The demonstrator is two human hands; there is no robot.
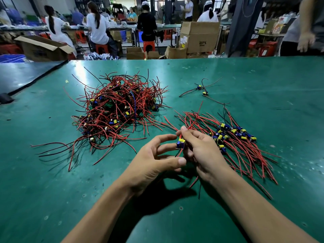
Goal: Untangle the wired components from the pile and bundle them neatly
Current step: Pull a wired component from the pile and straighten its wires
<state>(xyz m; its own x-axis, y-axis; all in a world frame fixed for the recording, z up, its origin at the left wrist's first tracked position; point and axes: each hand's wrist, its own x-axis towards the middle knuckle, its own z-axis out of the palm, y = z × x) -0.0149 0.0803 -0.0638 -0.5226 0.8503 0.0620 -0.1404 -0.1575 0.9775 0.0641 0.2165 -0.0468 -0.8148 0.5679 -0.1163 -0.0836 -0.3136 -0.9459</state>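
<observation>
**Work surface.** Green bench (245, 76).

**Pile** (117, 109). A tangled mass of wired parts lies on the bench, left of centre. Red and black leads loop in all directions, and blue and yellow bodies show among them. Several leads trail out toward the near-left.

**Sorted group** (242, 142). A second set lies on the bench just right of the hands. Its blue and yellow bodies are clustered together. Its leads run roughly parallel, fanning toward the far-left and the near-right.

**2 loose components** (201, 90). These lie farther back on the right, well apart from the pile and the sorted group and just beside each other.

**Right hand** (201, 151). The fingers are curled round 1 wired component (180, 143). Its blue and yellow body shows at the left edge of the hand. A red lead runs up past the index fingertip, and further leads hang below the hand toward the bench.

**Left hand** (152, 165). The fingers are spread and loosely curved, gripping nothing, with the palm turned toward the right hand. The hand is just beside the held part. The thumb tip lies near a hanging lead, but contact with it cannot be determined.

**Background.** Cardboard boxes (199, 37) stand beyond the bench, and people (97, 23) sit at other benches.
</observation>
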